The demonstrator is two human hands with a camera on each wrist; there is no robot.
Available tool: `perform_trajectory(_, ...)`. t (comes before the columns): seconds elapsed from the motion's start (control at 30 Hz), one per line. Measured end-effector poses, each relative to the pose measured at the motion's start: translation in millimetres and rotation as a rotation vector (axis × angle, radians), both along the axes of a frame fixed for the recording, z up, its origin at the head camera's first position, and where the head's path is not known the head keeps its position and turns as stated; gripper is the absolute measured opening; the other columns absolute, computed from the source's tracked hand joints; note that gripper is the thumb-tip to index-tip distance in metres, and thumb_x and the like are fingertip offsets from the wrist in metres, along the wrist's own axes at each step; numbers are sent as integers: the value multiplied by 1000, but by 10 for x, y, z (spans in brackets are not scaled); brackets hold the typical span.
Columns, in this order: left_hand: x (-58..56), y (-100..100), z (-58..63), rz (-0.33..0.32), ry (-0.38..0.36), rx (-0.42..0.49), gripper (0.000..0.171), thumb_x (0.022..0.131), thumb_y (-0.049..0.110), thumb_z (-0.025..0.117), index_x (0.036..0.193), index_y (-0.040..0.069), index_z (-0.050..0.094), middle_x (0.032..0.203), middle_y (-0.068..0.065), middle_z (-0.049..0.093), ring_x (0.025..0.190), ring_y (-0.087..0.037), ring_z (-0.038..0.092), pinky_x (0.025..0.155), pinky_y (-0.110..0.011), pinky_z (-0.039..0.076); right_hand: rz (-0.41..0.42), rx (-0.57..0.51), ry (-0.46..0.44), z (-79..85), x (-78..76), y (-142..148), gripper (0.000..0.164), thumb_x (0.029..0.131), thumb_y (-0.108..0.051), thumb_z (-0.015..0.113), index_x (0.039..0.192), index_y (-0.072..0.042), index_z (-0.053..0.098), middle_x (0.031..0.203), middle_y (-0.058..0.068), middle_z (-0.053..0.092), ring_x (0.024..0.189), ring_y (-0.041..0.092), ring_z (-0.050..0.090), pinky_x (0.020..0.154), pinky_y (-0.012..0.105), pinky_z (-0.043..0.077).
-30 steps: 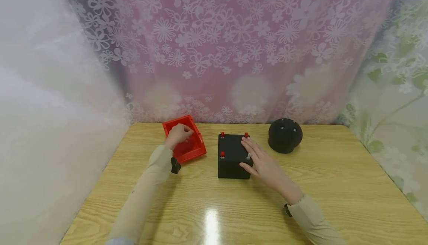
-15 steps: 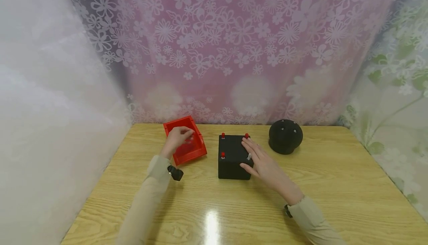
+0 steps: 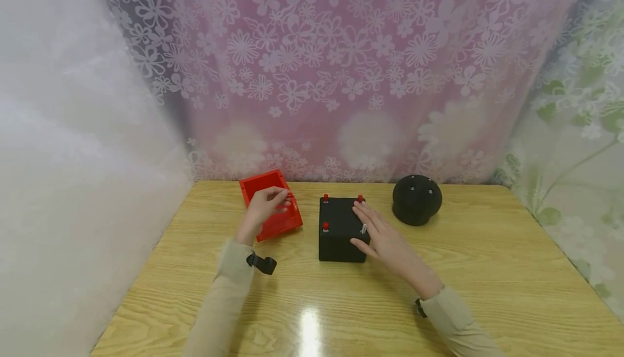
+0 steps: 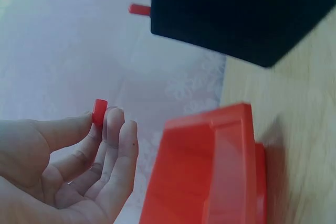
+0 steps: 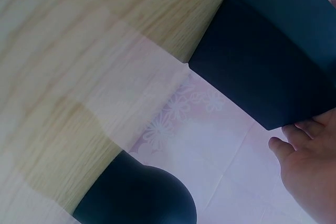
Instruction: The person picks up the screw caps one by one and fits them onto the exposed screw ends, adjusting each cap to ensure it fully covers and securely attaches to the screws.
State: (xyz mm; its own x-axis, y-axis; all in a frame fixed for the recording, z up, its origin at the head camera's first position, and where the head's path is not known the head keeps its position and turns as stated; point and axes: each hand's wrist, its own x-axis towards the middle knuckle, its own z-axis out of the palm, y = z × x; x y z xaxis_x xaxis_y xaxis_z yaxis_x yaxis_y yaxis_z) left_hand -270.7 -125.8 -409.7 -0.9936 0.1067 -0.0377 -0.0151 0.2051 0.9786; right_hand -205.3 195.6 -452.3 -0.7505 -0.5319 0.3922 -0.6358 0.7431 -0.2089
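Note:
My left hand (image 3: 265, 205) pinches a small red cap (image 4: 99, 112) between thumb and forefinger, above the near right part of an open red bin (image 3: 279, 226). Between the hands stands a black box (image 3: 341, 246). Red caps (image 3: 325, 227) cover the levers at three of its top corners. At the near right corner a bare metal lever (image 3: 363, 228) shows beside my right hand (image 3: 390, 243). That hand rests on the right side of the box, its fingers extended over the top and the thumb at the front edge.
A black mushroom-shaped object (image 3: 416, 200) with several metal studs on top stands to the right of the box. Everything stands on a wooden table (image 3: 487, 270). A floral curtain (image 3: 331, 75) hangs behind its far edge.
My left hand has come up out of the red bin and shifted right and nearer, pinching the red cap. The right hand and the black box have stayed in place.

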Motion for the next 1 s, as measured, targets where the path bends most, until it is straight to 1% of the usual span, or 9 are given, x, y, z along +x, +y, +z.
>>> perform_trajectory(0.17,79,67,57,-2,3,65,34,104,17,60,129,-5,64,119,-23,68,100,-26,69,90,-36,59,-1,4,-10,-1,0,-5,79,100,-40,63,160,-4,27,166,15,24,152,33,26,119,53,31)
perform_trajectory(0.27,122,126,95,-7,7,93,35,103,17,61,130,-5,63,121,-23,67,98,-22,69,92,-39,58,2,0,-7,0,-1,-6,78,100,-40,63,159,-3,27,166,15,25,152,33,26,119,53,30)
perform_trajectory(0.37,165,204,127,-14,21,97,34,102,17,62,128,-5,64,121,-22,68,95,-18,70,93,-40,57,7,-6,6,0,-2,-5,78,100,-39,64,159,-2,28,165,16,26,151,33,28,119,53,31)
perform_trajectory(0.43,200,262,151,-18,35,87,32,102,17,62,127,-3,65,119,-20,70,96,-19,70,94,-41,57,11,-8,15,0,-2,-5,78,99,-38,64,158,-2,29,165,16,26,151,34,28,118,53,31)
perform_trajectory(0.6,277,415,216,-51,82,84,30,102,17,62,125,-3,67,116,-21,71,102,-31,69,96,-46,55,23,-14,29,-3,-5,-4,78,99,-37,65,158,-1,30,165,16,27,151,34,29,119,54,30)
perform_trajectory(0.7,317,502,240,-77,119,90,31,102,17,62,125,-4,66,116,-22,71,102,-32,70,96,-49,54,24,-16,34,-7,-8,-6,78,99,-37,65,158,-1,30,165,16,27,151,33,29,118,54,31)
perform_trajectory(0.77,341,556,251,-92,140,94,30,102,17,62,124,-3,67,116,-21,71,102,-34,70,96,-49,55,24,-17,38,-10,-10,-6,78,99,-37,65,158,-1,30,165,16,28,150,33,30,118,54,31)
perform_trajectory(0.9,394,673,274,-117,166,97,31,102,17,63,125,-3,67,114,-20,71,102,-35,70,92,-43,58,27,-20,47,-15,-13,-4,77,99,-38,65,158,-1,31,164,16,28,150,33,30,117,54,32)
perform_trajectory(1.0,434,770,288,-135,190,76,31,102,17,63,124,-3,67,112,-19,72,100,-32,71,88,-37,60,29,-24,53,-20,-14,-1,77,100,-39,64,157,-1,31,164,16,29,150,34,31,117,54,34)
